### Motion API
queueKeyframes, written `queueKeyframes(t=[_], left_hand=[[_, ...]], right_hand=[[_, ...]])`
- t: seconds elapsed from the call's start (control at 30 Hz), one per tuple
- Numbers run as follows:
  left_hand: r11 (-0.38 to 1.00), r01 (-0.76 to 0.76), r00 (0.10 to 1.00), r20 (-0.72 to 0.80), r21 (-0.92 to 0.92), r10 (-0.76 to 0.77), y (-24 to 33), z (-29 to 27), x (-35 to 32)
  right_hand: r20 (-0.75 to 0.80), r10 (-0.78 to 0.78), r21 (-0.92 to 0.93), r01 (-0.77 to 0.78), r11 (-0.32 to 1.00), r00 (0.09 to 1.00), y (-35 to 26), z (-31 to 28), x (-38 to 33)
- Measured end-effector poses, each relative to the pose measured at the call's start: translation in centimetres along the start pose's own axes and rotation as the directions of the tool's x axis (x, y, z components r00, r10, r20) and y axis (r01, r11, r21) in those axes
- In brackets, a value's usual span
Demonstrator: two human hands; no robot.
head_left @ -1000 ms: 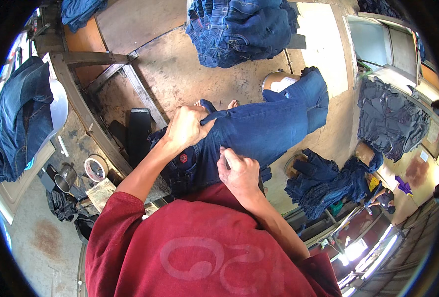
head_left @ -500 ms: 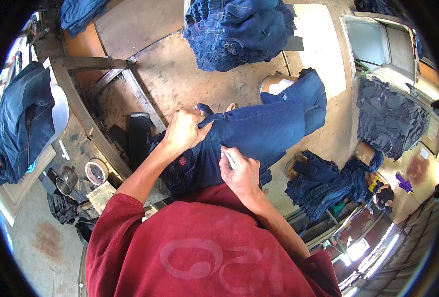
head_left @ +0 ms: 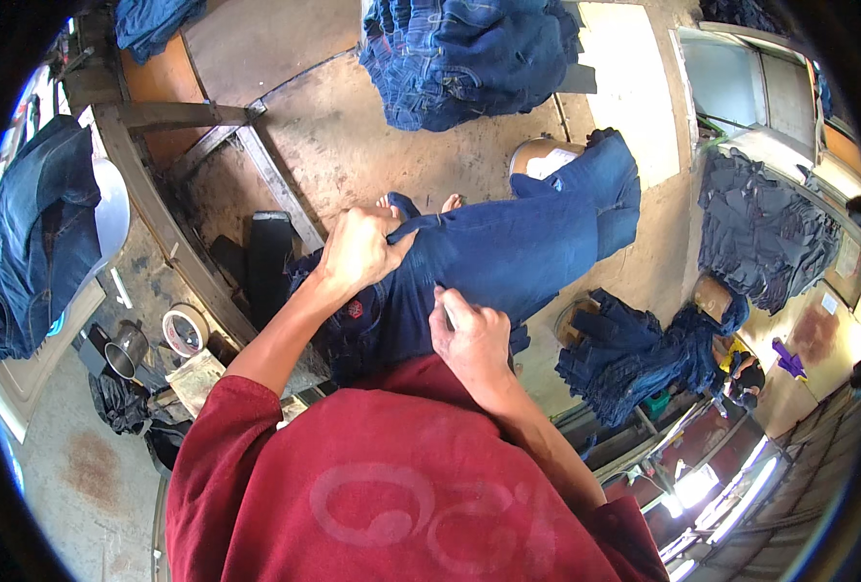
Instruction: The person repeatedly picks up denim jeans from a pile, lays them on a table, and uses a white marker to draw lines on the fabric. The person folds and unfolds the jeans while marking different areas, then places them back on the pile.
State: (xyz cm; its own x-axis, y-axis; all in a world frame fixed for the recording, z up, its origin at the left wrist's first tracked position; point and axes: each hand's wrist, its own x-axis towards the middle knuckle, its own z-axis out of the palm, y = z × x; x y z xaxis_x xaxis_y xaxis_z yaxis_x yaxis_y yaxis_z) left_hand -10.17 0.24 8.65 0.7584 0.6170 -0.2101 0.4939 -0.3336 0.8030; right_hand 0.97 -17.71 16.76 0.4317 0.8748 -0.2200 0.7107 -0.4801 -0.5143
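A pair of dark blue jeans (head_left: 522, 242) stretches in front of me from my waist out to the upper right, over a support hidden beneath it. My left hand (head_left: 360, 254) is closed on a fold of the denim near the waist end, thumb on top. Close to a small red patch, the cloth bunches against my shirt. My right hand (head_left: 472, 339) rests on the near side of the jeans with fingers pinched together, their tips at the cloth. What the pinch holds, if anything, is hidden by the fingers.
A big heap of jeans (head_left: 469, 63) lies ahead. Left are draped jeans (head_left: 42, 233), a wooden frame (head_left: 173, 242), a tape roll (head_left: 186, 332) and a metal mug (head_left: 128, 351). To the right lie more jeans (head_left: 629, 354) and a pile of dark grey garments (head_left: 765, 233).
My right hand has shifted very slightly on the denim, and its fingers look more curled. The left hand keeps its hold on the jeans, and the whole view has tilted a little.
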Motion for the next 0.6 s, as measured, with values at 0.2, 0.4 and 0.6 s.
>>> queueKeyframes(t=[0.2, 0.4, 0.6], left_hand=[[0.999, 0.043, 0.999, 0.02, -0.005, -0.043, 0.13, 0.02, -0.03], [0.999, -0.05, 0.998, -0.04, -0.008, 0.05, 0.06, 0.02, 0.02], [0.999, -0.052, 0.998, -0.045, -0.015, 0.052, -0.01, 0.12, 0.17]], right_hand=[[-0.002, 0.006, 0.011, -0.006, 1.0, 1.0, 0.05, -0.27, -0.25], [0.0, 0.03, 0.024, -0.03, 0.999, 1.0, 0.08, -0.53, -0.16], [0.028, 0.022, 0.03, -0.023, 0.999, 0.999, -0.04, -0.47, -0.47]])
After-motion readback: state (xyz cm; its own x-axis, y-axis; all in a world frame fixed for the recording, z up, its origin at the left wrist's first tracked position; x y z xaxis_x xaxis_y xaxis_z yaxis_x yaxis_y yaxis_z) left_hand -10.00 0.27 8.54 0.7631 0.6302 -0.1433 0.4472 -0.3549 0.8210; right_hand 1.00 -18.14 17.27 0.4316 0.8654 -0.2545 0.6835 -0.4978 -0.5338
